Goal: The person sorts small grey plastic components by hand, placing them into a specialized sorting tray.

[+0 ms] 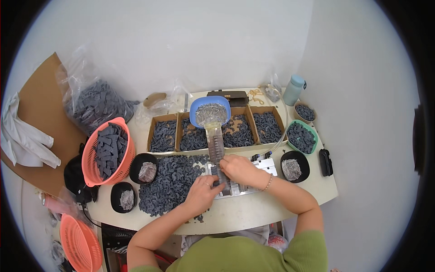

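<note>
A metal fixture (239, 189) lies at the front middle of the table, and both my hands meet over its left part. My left hand (200, 196), with a ring on one finger, has its thumb and index finger closed around something too small to make out. My right hand (242, 171), a bracelet on its wrist, is curled with its fingertips pressed together beside the lower end of a clear ridged chute (215, 143); what they hold is hidden. The chute runs down from a blue bowl (194, 119) filled with thin metal pins (211, 113).
Small dark grey pieces (165, 186) are heaped left of the fixture. Behind stands a divided cardboard box (177, 131) of similar pieces. Black bowls (302, 177) of pins flank the work area. A pink basket (124, 167) stands left; a blue bottle (294, 90) stands back right.
</note>
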Motion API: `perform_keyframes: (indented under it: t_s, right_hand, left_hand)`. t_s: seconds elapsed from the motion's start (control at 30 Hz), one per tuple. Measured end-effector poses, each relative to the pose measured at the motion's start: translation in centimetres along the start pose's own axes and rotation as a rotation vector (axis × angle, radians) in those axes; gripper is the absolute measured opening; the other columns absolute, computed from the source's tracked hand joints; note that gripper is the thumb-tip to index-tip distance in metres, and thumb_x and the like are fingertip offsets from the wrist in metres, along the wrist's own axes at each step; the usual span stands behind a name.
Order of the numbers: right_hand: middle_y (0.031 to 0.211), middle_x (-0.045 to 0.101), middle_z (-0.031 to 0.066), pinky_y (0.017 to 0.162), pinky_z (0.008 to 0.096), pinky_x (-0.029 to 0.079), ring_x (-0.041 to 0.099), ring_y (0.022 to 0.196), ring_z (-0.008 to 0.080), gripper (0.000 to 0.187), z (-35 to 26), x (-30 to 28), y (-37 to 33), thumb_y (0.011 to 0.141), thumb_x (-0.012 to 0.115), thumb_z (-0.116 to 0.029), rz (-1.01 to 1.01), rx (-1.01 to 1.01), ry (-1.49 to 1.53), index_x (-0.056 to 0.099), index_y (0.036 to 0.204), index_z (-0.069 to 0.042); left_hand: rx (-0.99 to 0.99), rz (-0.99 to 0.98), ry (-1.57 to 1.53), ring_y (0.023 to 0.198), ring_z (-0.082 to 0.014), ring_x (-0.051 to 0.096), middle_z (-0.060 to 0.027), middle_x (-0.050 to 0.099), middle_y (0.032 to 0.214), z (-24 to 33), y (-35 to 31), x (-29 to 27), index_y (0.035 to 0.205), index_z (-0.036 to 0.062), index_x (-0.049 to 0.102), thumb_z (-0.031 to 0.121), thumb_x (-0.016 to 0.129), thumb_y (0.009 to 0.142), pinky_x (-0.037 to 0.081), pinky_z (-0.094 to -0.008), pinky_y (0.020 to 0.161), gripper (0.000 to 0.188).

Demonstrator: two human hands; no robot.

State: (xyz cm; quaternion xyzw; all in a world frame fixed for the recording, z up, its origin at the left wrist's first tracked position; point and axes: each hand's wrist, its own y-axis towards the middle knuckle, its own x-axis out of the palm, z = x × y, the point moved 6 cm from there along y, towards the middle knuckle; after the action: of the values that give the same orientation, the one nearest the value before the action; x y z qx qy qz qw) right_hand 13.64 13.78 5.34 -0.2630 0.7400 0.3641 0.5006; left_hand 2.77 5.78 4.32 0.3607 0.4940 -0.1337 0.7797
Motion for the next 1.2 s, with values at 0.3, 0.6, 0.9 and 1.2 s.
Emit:
perform_keyframes:
  t_s: [0.3,0.6,0.9,1.2]
  right_hand:
    - [0.09,0.057,0.0093,0.075,0.039,0.049,0.058,0.087,0.0273,0.018,-0.1,1.3,-1.5,0.078,0.068,-0.013,0.148,0.011,0.103,0.061,0.092,-0.005]
    - [0.106,0.057,0.0095,0.086,0.037,0.04,0.051,0.102,0.0252,0.042,-2.5,0.5,-4.8,0.075,0.07,-0.025,0.197,0.052,-0.141,0.062,0.108,0.0]
    - [0.108,0.057,0.0109,0.086,0.0375,0.039,0.052,0.102,0.0263,0.039,-1.8,0.1,-4.1,0.074,0.062,-0.01,0.203,0.058,-0.113,0.061,0.112,-0.001]
    - [0.106,0.057,0.0111,0.084,0.0364,0.04,0.052,0.099,0.0255,0.038,-2.1,0.7,-3.4,0.075,0.057,-0.008,0.181,0.023,-0.182,0.061,0.112,0.002]
  left_hand:
    - [-0.011,-0.003,0.072,0.103,-0.0296,0.054,-0.014,0.056,0.112,0.3,-0.7,0.5,0.11,0.0053,0.064,0.006,0.058,0.076,0.042,-0.039,0.09,0.034]
    - [-0.221,-0.073,0.052,0.13,-0.0375,0.034,-0.0247,0.033,0.142,-1.6,-0.3,2.1,0.131,-0.0065,0.045,0.032,0.064,0.085,0.028,-0.0489,0.105,0.063]
    - [-0.197,-0.068,0.015,0.131,-0.0361,0.034,-0.022,0.035,0.141,-1.8,0.3,1.1,0.131,-0.0019,0.047,0.034,0.065,0.084,0.026,-0.0487,0.106,0.062]
    - [-0.096,-0.126,0.204,0.13,-0.0332,0.038,-0.0193,0.039,0.141,-1.0,-0.4,1.1,0.132,0.0079,0.051,0.044,0.064,0.083,0.03,-0.0488,0.106,0.062]
